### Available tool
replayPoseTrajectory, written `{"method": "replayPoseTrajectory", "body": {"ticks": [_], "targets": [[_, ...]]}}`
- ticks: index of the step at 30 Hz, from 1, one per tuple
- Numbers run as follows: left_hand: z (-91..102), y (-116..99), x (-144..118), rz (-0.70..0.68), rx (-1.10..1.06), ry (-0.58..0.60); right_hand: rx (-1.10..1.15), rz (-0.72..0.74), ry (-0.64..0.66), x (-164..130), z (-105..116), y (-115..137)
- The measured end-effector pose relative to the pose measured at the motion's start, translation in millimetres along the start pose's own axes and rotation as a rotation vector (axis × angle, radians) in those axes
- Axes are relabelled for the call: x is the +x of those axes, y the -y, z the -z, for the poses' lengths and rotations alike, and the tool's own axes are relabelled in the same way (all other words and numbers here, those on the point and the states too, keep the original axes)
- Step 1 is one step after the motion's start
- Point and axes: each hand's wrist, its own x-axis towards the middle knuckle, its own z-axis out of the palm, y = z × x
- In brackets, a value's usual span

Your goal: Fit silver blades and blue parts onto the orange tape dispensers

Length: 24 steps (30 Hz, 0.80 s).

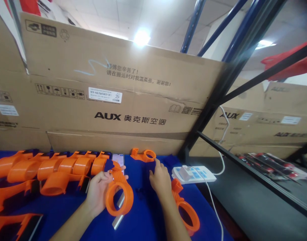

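My left hand point(99, 190) is closed around an orange plastic tape dispenser frame point(117, 176), its round ring pointing down toward me. My right hand point(160, 177) stretches forward with the index finger out, at the edge of another orange dispenser frame point(140, 156) near the cardboard; whether it touches is unclear. Its other fingers are loosely bent, and I see nothing in them. Beneath the held frame lie pale metal strips point(117, 221) on the blue cloth point(135, 221). A phone point(118, 158) with a lit screen rests behind my left hand, partly covered.
Several orange tape dispensers point(46, 165) line the left side. To the right of my right forearm lies another orange frame point(190, 214). A white power strip point(193, 174) with cables sits at the right. A large cardboard sheet point(133, 100) stands behind, beside a dark rack post point(218, 90).
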Motion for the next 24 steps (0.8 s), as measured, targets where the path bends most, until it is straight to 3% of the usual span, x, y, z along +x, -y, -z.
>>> {"method": "replayPoseTrajectory", "body": {"ticks": [3, 6, 10, 11, 14, 19, 24], "targets": [[-4.6, -1, -1, 0.075, -0.053, 0.058, 0.152, 0.032, -0.035, 4, -1, -1], [-8.6, 1, 1, 0.064, -0.029, 0.035, 0.337, 0.090, -0.041, 4, 0, 6], [-11.5, 9, 2, 0.008, 0.042, 0.002, 0.563, 0.205, -0.044, -12, 3, 32], [-12.1, 12, 1, -0.008, 0.045, 0.010, 0.714, 0.274, -0.032, -19, 4, 40], [-13.4, 17, 0, -0.065, 0.032, 0.047, 0.924, 0.406, 0.093, -39, 9, 64], [-9.7, 16, 4, -0.170, 0.036, 0.007, 0.908, 0.488, 0.320, -51, 23, 79], [-8.3, 13, 3, -0.197, 0.060, -0.026, 0.891, 0.482, 0.352, -50, 30, 77]]}}
